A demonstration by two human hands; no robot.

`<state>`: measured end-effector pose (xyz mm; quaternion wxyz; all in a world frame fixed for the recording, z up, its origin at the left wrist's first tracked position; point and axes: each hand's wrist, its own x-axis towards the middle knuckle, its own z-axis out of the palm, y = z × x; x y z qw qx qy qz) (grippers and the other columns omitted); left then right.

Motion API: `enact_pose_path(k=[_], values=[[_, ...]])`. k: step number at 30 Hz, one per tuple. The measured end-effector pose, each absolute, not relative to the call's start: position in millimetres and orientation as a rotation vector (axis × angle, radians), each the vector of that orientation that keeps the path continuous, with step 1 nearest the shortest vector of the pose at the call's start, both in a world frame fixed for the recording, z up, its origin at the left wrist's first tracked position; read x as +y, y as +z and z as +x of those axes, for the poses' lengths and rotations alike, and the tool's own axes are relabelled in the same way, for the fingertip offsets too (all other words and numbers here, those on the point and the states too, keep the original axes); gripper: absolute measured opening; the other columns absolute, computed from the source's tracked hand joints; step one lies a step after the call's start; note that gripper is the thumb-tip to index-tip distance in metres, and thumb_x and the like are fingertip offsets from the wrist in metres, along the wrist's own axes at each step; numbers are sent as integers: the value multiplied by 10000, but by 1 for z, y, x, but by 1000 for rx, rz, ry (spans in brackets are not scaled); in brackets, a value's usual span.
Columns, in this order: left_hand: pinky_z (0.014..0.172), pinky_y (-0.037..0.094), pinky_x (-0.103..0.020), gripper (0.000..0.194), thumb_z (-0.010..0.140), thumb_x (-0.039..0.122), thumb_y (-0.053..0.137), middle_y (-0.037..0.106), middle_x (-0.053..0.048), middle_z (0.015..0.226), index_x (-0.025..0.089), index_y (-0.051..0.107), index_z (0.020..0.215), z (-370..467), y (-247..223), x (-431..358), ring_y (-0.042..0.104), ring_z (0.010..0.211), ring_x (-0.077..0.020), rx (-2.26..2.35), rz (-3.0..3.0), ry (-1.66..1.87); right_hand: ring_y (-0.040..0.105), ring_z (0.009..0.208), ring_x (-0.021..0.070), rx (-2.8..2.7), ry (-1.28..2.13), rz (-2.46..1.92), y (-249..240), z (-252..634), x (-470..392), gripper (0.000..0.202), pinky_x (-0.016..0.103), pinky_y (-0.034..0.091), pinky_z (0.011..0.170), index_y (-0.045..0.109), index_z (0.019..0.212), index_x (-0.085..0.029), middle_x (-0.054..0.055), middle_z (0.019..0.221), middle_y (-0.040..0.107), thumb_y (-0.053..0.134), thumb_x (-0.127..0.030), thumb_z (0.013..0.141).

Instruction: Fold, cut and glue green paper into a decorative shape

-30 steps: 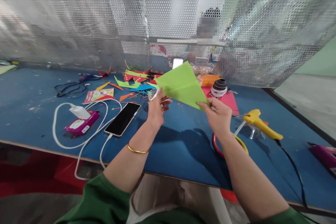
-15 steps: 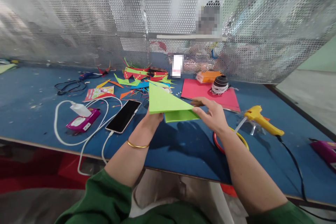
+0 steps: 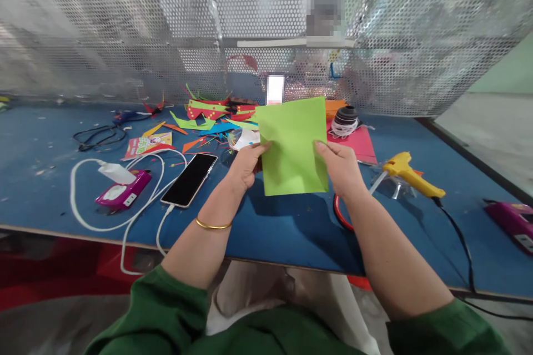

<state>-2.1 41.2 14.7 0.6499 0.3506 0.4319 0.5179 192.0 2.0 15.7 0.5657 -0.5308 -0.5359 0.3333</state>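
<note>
my left hand (image 3: 245,166) pinches the left edge of a green sheet (image 3: 293,147), thumb in front, and my right hand (image 3: 343,169) grips its right edge the same way. the sheet is held up over the desk (image 3: 287,233), between my hands, its broad face toward me. a gold bracelet (image 3: 213,226) sits on my left forearm.

by my right forearm, partly hidden, is a red ring-shaped thing (image 3: 339,215). left of my left hand lies a dark-screened phone (image 3: 189,180) with a white cable (image 3: 71,191) near it, and further left a purple socket block (image 3: 127,194) with a white plug (image 3: 116,173) in it.

to the right lies a yellow glue gun (image 3: 410,175) with a black cord. beyond the sheet, a dark spool wound with white string (image 3: 345,122) stands on red paper (image 3: 362,147). colourful paper scraps (image 3: 191,122) lie toward the back, before a metal mesh screen (image 3: 166,22); a person shows behind it.
</note>
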Motion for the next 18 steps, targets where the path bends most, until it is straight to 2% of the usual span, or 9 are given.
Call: enact_pose_path(k=[4, 7, 13, 18], values=[[629, 539, -316, 225, 595, 155, 839, 769, -93, 788, 167, 753, 803, -1, 17, 38, 720, 757, -250, 962, 845, 1055, 611, 573, 200, -1051, 933, -1223, 15, 196, 8, 329, 322, 463, 505, 576, 669, -257, 10, 586, 614, 669, -567, 725], [650, 530, -323, 226, 620, 117, 812, 768, -112, 798, 144, 769, 839, -1, 16, 37, 725, 775, -252, 966, 863, 1020, 662, 628, 232, -962, 1008, -1210, 15, 198, 9, 285, 353, 515, 528, 590, 669, -266, 32, 609, 655, 684, -531, 714], [647, 534, -322, 198, 659, 101, 783, 766, -114, 805, 148, 776, 851, -1, 11, 41, 727, 796, -253, 947, 842, 1032, 700, 679, 260, -860, 1103, -1205, 14, 199, 10, 168, 390, 568, 553, 620, 660, -261, 63, 651, 707, 659, -405, 736], [706, 563, -351, 221, 670, 139, 794, 769, -112, 837, 151, 764, 889, 0, 9, 41, 730, 819, -259, 924, 825, 1035, 715, 722, 283, -840, 1124, -1215, 12, 200, 13, 192, 405, 588, 576, 633, 668, -253, 75, 646, 714, 666, -429, 738]])
